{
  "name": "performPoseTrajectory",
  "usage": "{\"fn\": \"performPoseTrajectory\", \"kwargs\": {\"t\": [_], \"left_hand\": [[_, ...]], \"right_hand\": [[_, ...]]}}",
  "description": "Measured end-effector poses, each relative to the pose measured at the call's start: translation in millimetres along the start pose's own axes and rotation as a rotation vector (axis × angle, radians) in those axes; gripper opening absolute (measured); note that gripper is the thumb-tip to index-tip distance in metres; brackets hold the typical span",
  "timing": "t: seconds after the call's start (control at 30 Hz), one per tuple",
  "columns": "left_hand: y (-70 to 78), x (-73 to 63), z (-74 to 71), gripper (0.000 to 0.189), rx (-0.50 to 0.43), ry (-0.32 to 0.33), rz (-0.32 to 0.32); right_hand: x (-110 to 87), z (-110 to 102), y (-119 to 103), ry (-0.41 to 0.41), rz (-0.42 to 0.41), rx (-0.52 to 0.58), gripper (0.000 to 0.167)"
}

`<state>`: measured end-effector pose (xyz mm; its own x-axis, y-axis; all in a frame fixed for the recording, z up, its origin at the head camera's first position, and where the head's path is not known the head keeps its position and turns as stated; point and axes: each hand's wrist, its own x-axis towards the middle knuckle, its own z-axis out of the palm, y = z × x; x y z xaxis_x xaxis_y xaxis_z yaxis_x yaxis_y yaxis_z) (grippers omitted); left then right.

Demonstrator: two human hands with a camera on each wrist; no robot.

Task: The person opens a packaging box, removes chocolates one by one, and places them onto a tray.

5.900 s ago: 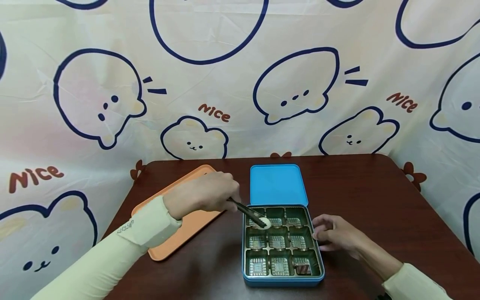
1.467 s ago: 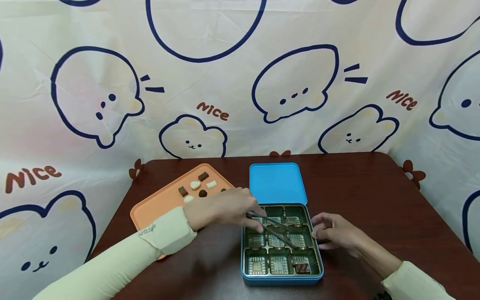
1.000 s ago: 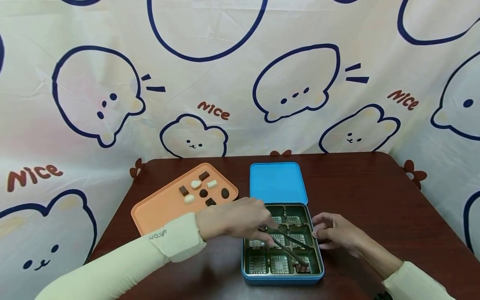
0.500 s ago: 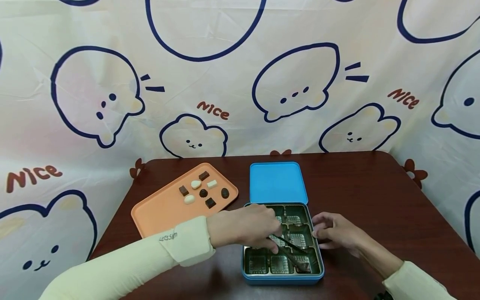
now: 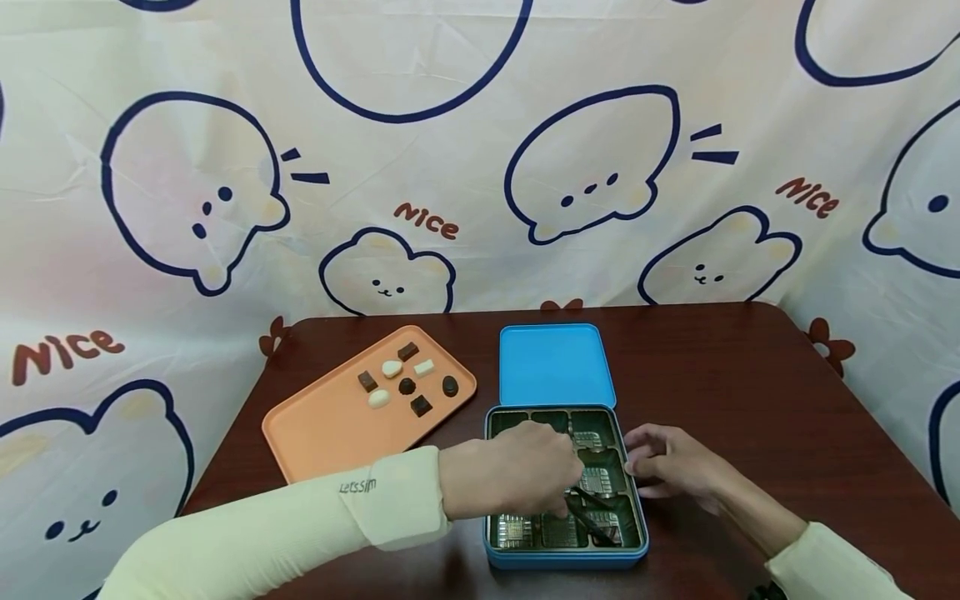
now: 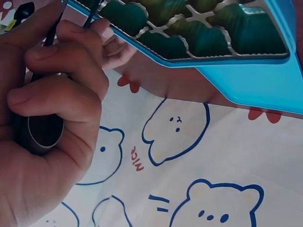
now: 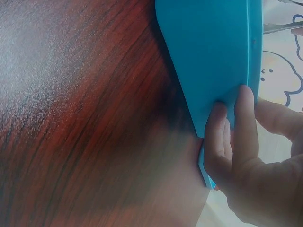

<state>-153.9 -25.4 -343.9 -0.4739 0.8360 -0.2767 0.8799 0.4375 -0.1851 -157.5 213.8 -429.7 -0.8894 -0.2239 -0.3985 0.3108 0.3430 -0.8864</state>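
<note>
My left hand (image 5: 517, 467) grips a pair of dark tongs (image 5: 588, 517), handles inside curled fingers in the left wrist view. The tong tips reach down into the near right compartment of a blue tin box (image 5: 566, 563), where they cover the brown chocolate lying there. The box has a gold-green divided insert and an open blue lid (image 5: 557, 365) behind it. My right hand (image 5: 678, 467) holds the box's right side. In the right wrist view, fingertips (image 7: 244, 94) rest against its blue wall (image 7: 208, 52), with another digit at the rim. My left hand hides several compartments.
An orange tray (image 5: 322, 429) lies left of the box, bearing several chocolates: brown blocks (image 5: 408, 352), white pieces (image 5: 378, 398) and dark rounds (image 5: 450, 386). Both stand on a dark wooden table (image 5: 712, 375). Behind hangs a patterned cloth (image 5: 465, 167).
The tongs held a white piece over the far left compartment. My left hand has since carried them toward the near right one, over the brown chocolate. The right hand has stayed in place.
</note>
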Motion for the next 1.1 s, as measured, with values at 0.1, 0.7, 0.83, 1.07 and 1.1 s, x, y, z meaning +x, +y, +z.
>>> {"fn": "performPoseTrajectory", "kwargs": {"t": [0.1, 0.7, 0.83, 1.07, 1.1], "left_hand": [[2.6, 1.5, -1.5, 0.026, -0.009, -0.009, -0.004], [7.3, 12.5, 8.2, 0.014, 0.064, 0.072, 0.074], [6.7, 14.0, 9.8, 0.013, 0.077, 0.074, 0.076], [4.8, 12.7, 8.8, 0.014, 0.089, 0.076, 0.071], [4.7, 12.7, 8.6, 0.016, 0.088, 0.071, 0.068]], "right_hand": [[-0.5, -0.5, 0.3, -0.003, 0.000, 0.001, 0.044], [0.7, -1.3, 0.5, -0.020, 0.007, 0.001, 0.047], [0.5, -0.5, 0.6, -0.018, 0.006, 0.002, 0.047], [0.4, -1.2, 1.0, -0.016, 0.001, -0.003, 0.046], [0.5, -1.1, 1.1, -0.015, 0.002, -0.003, 0.046]]}}
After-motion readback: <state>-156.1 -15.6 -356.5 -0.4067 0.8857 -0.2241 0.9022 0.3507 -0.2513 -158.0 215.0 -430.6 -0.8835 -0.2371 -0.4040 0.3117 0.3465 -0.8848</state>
